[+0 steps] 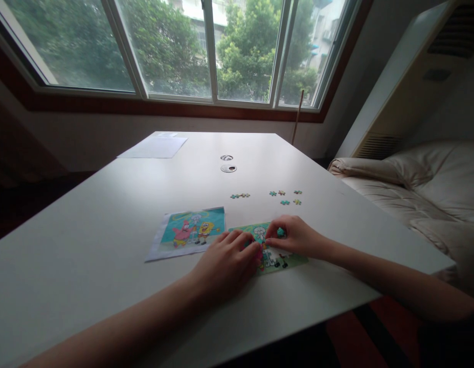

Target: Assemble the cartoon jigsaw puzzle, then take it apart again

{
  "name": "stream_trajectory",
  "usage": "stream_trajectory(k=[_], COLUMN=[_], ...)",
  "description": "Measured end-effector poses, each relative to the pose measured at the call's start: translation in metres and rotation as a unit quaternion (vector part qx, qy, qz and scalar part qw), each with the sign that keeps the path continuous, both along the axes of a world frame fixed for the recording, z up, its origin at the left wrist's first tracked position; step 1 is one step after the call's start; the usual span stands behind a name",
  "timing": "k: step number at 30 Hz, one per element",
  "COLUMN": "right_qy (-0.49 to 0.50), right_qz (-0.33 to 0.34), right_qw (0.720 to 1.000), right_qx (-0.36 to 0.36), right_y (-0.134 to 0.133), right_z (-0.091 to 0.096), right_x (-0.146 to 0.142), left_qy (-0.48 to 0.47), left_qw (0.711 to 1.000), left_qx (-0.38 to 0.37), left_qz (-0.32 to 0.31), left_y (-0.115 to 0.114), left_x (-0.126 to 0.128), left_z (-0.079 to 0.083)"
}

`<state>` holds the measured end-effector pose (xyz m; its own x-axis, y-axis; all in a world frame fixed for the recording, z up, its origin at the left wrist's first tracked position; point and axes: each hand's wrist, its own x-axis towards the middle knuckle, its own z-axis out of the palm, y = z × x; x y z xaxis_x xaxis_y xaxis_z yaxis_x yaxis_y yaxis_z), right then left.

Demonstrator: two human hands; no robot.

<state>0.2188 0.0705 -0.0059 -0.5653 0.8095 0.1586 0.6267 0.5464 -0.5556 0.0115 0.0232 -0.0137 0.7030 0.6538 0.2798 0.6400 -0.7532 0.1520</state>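
Note:
A cartoon jigsaw puzzle (273, 261) with a green border lies on the white table, partly covered by both hands. My left hand (231, 255) rests over its left part, fingers loosely bent and lying on it. My right hand (294, 235) is closed in a pinch over the upper right part, thumb and index fingertip together at the puzzle's middle. A teal puzzle piece (281, 232) shows within the curl of that hand; what sits right at the fingertips is hidden. Left of the puzzle is a printed picture sheet (193, 230) with the same cartoon figures.
Several loose puzzle pieces (285, 202) lie beyond the puzzle, including a joined-looking pair (240, 196). Two round inserts (228, 168) are set in the tabletop farther back. White paper (156, 147) lies at the far left. A cream sofa (405, 189) stands to the right.

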Motion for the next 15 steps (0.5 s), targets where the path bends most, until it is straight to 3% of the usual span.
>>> stream_trajectory(k=[9,15], right_qy=[-0.008,-0.013], right_qz=[0.017,-0.016], right_qw=[0.999,0.999], right_qx=[0.028,0.036], right_y=[0.001,0.013], right_z=[0.001,0.011], right_x=[0.003,0.018], left_qy=[-0.002,0.004], left_qw=[1.000,1.000], left_qx=[0.000,-0.021], left_qz=[-0.003,0.000], left_y=[0.000,-0.001], left_x=[-0.001,-0.002], left_z=[0.000,0.000])
